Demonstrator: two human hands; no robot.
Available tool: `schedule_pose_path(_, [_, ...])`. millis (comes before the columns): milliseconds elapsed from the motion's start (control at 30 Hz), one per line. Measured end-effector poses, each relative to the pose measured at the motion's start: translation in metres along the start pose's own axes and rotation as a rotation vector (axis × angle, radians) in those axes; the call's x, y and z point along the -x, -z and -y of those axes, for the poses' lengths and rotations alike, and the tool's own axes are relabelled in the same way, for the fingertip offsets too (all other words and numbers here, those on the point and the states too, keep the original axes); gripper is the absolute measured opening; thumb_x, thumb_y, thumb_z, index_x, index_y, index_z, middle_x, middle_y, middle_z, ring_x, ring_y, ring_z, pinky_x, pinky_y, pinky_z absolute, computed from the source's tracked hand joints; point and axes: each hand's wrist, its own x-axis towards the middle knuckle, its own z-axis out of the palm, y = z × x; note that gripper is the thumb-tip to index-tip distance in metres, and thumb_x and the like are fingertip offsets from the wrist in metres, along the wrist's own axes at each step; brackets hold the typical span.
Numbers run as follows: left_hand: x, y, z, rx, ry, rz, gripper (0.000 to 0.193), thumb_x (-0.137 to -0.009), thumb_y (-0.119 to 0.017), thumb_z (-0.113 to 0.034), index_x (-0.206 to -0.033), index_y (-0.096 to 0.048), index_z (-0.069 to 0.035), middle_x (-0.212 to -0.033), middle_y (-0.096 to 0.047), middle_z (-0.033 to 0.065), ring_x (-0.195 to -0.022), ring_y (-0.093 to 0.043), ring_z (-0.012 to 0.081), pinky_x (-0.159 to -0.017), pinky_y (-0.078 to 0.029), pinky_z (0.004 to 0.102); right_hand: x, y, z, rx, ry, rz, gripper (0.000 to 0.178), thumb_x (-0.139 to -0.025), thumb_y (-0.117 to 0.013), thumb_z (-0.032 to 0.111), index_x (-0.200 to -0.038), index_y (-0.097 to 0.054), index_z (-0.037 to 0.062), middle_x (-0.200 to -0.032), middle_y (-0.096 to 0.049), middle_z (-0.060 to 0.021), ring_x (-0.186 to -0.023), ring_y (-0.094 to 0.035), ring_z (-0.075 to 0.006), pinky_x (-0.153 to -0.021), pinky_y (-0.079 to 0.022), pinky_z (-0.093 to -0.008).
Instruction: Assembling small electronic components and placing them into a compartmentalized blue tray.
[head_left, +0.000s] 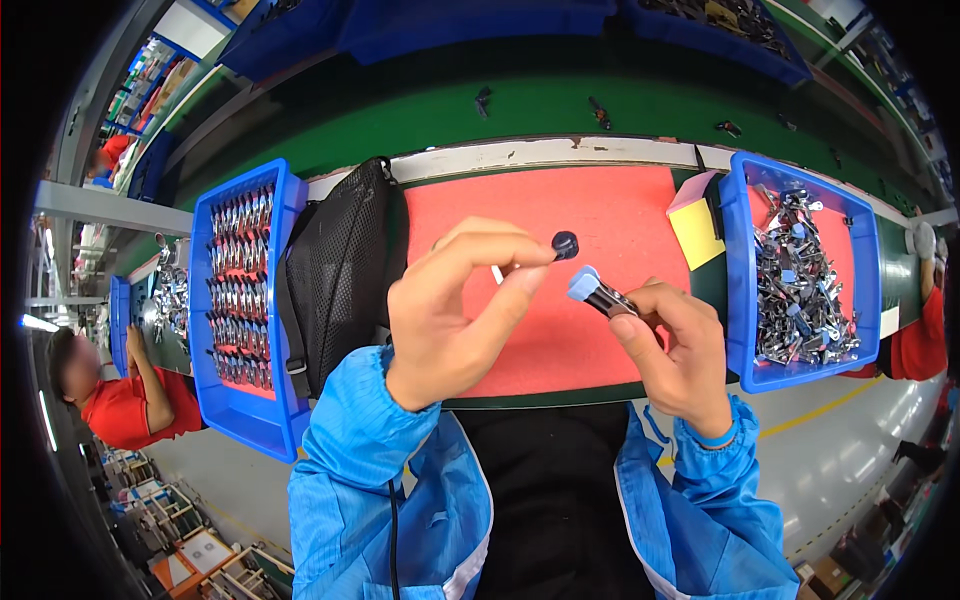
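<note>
My left hand [455,300] pinches a small dark round cap [565,245] between thumb and forefinger, over the red mat [540,350]. To its right, my right hand [675,345] is closed around a short black-and-silver metal piece [605,297]. That piece has a pale blue end, which points up and left at the cap; the two are close but apart. Its lower end is hidden by my fingers. A small white bit [497,273] shows under my left forefinger, and I cannot tell what it is.
A blue bin [735,270] of jumbled metal pieces stands at right, beside a yellow notepad [697,235]. At left are a black mesh bag [340,270] and a blue tray [230,410] with similar pieces in rows. Beyond lies a green belt [540,105] with scattered pieces. Co-workers in red sit on both sides.
</note>
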Motion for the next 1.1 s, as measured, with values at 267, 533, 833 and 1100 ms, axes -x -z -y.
schedule_pose_path(267, [-0.002,0.000,-0.022,-0.253,-0.177,0.099,0.040,-0.079,-0.072,0.017,-0.114,-0.061,0.003,-0.098,-0.072,0.0177,-0.087,-0.070,0.0263,-0.080,-0.056,0.0365,-0.009,0.018,0.012,0.267,0.339,-0.021,0.017,-0.080,-0.079,-0.001,-0.090,-0.065,-0.0016,-0.071,-0.060,-0.0096,-0.056,-0.055,-0.0215,-0.052,-0.042,-0.0320])
schedule_pose_path(533, [-0.008,0.006,-0.030,-0.371,-0.289,0.251,0.046,-0.072,-0.076,0.017,-0.113,-0.061,0.003,-0.094,-0.072,0.0166,-0.084,-0.070,0.0299,-0.070,-0.057,0.0363,-0.011,0.020,0.015,0.352,0.460,0.006,0.025,-0.071,-0.083,-0.002,-0.088,-0.064,-0.0015,-0.072,-0.061,-0.0117,-0.060,-0.059,-0.0279,-0.054,-0.046,-0.0365])
schedule_pose_path(833, [-0.010,0.005,-0.033,-0.358,-0.329,0.324,0.040,-0.073,-0.077,0.015,-0.109,-0.062,0.002,-0.093,-0.072,0.0173,-0.081,-0.070,0.0313,-0.069,-0.058,0.0361,-0.010,0.021,0.011,0.399,0.490,0.051,0.026,-0.071,-0.082,-0.002,-0.089,-0.064,-0.0017,-0.074,-0.061,-0.0117,-0.061,-0.060,-0.0271,-0.055,-0.047,-0.0363])
schedule_pose_path(1100, [-0.006,0.000,-0.039,-0.249,-0.176,0.238,0.036,-0.077,-0.076,0.014,-0.109,-0.063,0.003,-0.098,-0.073,0.0177,-0.087,-0.072,0.0295,-0.076,-0.059,0.0369,-0.012,0.022,0.014,0.363,0.453,-0.031,0.024,-0.075,-0.083,0.006,-0.090,-0.065,0.0008,-0.076,-0.060,-0.0078,-0.063,-0.061,-0.0245,-0.051,-0.047,-0.0345])
